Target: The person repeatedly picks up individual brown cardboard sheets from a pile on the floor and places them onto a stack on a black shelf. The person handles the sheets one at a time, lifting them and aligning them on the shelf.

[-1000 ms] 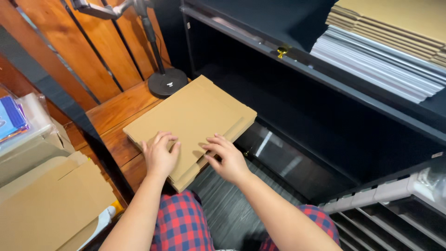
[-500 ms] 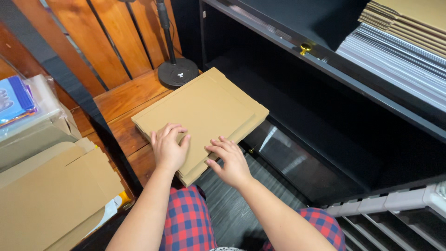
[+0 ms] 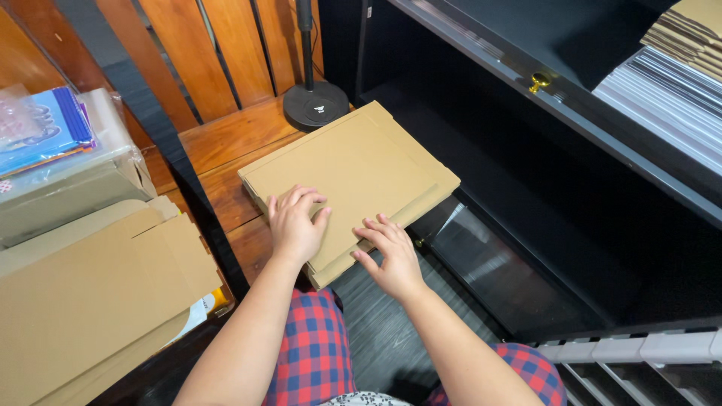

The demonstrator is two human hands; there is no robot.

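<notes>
A flat folded brown cardboard box (image 3: 353, 169) lies on a wooden shelf (image 3: 226, 146), its near corner jutting past the shelf's edge. My left hand (image 3: 295, 224) rests palm down on the box's near left part, fingers spread. My right hand (image 3: 391, 252) touches the box's near edge with its fingertips, fingers apart, and holds nothing. My knees in red and blue checked trousers (image 3: 304, 353) show below.
A black round stand base (image 3: 316, 105) with a pole stands behind the box. Flat brown cardboard sheets (image 3: 83, 301) lie at the left, with plastic-wrapped packs (image 3: 53, 139) above them. A black shelf unit (image 3: 556, 150) holds stacked sheets (image 3: 669, 90) at the upper right.
The view has shifted, so everything sits further right and lower in the frame. Both hands stay on the box's near part, almost unmoved relative to it.
</notes>
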